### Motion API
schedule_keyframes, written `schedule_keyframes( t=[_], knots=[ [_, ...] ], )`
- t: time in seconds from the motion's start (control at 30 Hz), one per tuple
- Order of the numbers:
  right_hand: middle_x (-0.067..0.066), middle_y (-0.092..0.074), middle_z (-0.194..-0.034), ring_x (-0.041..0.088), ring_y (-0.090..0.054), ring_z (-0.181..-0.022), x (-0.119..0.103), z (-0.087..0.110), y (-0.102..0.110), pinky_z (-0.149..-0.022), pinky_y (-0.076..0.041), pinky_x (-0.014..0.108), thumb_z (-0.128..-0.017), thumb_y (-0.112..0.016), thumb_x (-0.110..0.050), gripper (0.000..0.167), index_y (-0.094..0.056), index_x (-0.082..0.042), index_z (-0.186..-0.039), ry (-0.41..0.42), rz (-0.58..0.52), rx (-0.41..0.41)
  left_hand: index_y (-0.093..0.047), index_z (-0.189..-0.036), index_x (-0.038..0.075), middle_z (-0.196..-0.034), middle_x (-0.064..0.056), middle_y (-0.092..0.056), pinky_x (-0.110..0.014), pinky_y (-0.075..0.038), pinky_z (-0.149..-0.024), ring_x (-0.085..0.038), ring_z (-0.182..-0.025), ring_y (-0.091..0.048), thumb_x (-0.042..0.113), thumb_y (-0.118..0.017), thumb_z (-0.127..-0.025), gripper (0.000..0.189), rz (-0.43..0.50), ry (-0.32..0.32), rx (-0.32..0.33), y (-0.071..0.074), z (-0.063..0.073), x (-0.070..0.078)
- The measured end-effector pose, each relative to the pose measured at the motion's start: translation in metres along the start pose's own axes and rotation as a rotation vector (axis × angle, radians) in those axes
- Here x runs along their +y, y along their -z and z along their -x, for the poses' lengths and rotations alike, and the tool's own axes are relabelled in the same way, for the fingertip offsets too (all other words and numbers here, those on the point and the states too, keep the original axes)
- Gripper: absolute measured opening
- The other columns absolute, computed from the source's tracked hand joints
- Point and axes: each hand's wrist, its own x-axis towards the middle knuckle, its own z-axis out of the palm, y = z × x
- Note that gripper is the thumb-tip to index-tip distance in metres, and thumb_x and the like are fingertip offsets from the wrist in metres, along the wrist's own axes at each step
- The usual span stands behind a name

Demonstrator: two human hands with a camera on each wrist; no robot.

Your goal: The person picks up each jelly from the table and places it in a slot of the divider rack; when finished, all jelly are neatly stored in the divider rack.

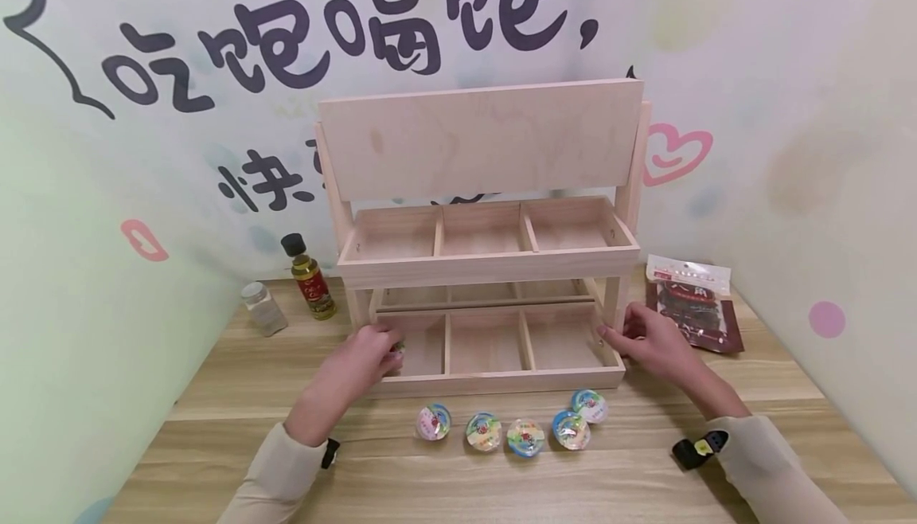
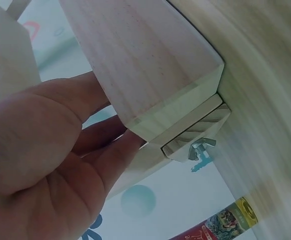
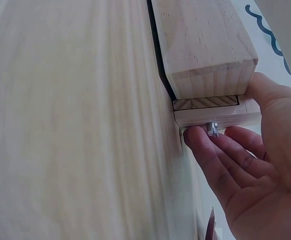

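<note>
Head view: pinching a mostly hidden cup (image 1: 399, 347) between nearly closed fingers of the left hand (image 1: 368, 350), inside the left compartment (image 1: 426, 349) of the lower tray (image 1: 501, 385); gripping the right end of the rack (image 1: 483, 142) with the right hand (image 1: 653, 338), fingers curled by the wing nut (image 3: 213, 129). Best to brace firmly, lower the cup flat, then loosen gently, clear of the divider (image 1: 447, 345).

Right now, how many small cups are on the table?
5: one cup at left, two in the middle, two close together at right. Another seems partly hidden by the left fingers, inside the shelf.
</note>
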Motion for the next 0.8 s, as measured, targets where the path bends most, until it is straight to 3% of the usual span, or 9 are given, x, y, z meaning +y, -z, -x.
schedule_keyframes(
  t=[0.07, 0.2, 0.33, 0.47, 0.53, 0.63, 0.8],
  knots=[
    [0.013, -0.075, -0.108, 0.022, -0.070, -0.093, 0.000, 0.000, 0.000, -0.070, -0.058, 0.028, -0.102, -0.076, -0.045, 0.047, -0.065, -0.005, -0.123, -0.002, -0.002, -0.002, -0.073, -0.100, 0.005, -0.097, -0.008, -0.067, -0.033, -0.059, -0.070, -0.015, -0.081, -0.061, 0.014, -0.087, -0.093, 0.017, 0.018, -0.019, 0.006, 0.001, 0.000, 0.000],
    [0.013, -0.075, -0.108, 0.022, -0.069, -0.093, 0.000, -0.001, 0.001, -0.070, -0.058, 0.028, -0.102, -0.076, -0.046, 0.046, -0.065, -0.005, -0.122, -0.012, -0.006, -0.003, -0.075, -0.113, 0.001, -0.112, -0.015, -0.074, -0.034, -0.065, -0.076, -0.021, -0.087, -0.073, 0.013, -0.085, -0.095, 0.023, 0.109, -0.083, 0.092, 0.004, 0.001, 0.002],
    [0.013, -0.076, -0.106, 0.022, -0.070, -0.093, 0.000, -0.002, 0.000, -0.069, -0.059, 0.027, -0.102, -0.076, -0.044, 0.044, -0.066, -0.005, -0.119, -0.004, -0.008, -0.007, -0.074, -0.129, 0.006, -0.126, -0.014, -0.076, -0.034, -0.067, -0.081, -0.024, -0.097, -0.078, 0.008, -0.081, -0.096, 0.034, 0.351, -0.158, 0.168, 0.006, 0.006, 0.006],
    [0.013, -0.076, -0.105, 0.022, -0.069, -0.092, -0.001, -0.001, 0.000, -0.069, -0.058, 0.027, -0.102, -0.076, -0.044, 0.043, -0.067, -0.005, -0.117, -0.001, 0.014, -0.001, -0.074, -0.130, 0.011, -0.119, -0.011, -0.079, -0.031, -0.066, -0.086, -0.017, -0.099, -0.077, 0.007, -0.078, -0.099, 0.031, 0.677, -0.252, 0.096, 0.000, 0.012, 0.012],
    [0.013, -0.076, -0.106, 0.022, -0.070, -0.093, -0.001, -0.001, 0.000, -0.069, -0.057, 0.027, -0.102, -0.076, -0.045, 0.043, -0.067, -0.005, -0.116, -0.005, 0.028, 0.007, -0.075, -0.129, 0.010, -0.119, -0.011, -0.080, -0.033, -0.066, -0.089, -0.016, -0.103, -0.078, 0.007, -0.077, -0.100, 0.029, 0.760, -0.298, 0.029, -0.004, 0.015, 0.015],
    [0.014, -0.076, -0.108, 0.023, -0.070, -0.095, -0.001, -0.001, 0.000, -0.070, -0.057, 0.028, -0.102, -0.075, -0.046, 0.044, -0.067, -0.005, -0.118, -0.014, 0.033, 0.006, -0.075, -0.127, 0.006, -0.123, -0.011, -0.080, -0.035, -0.065, -0.095, -0.019, -0.109, -0.079, 0.011, -0.079, -0.099, 0.029, 0.731, -0.359, -0.050, -0.010, 0.019, 0.019],
    [0.014, -0.076, -0.109, 0.024, -0.068, -0.095, -0.003, 0.000, 0.000, -0.070, -0.055, 0.028, -0.102, -0.075, -0.046, 0.043, -0.067, -0.006, -0.115, -0.034, 0.038, -0.002, -0.077, -0.128, 0.011, -0.129, -0.001, -0.080, -0.041, -0.057, -0.109, -0.018, -0.123, -0.074, 0.022, -0.085, -0.096, 0.034, 0.555, -0.399, -0.130, -0.015, 0.026, 0.026]
  ],
)
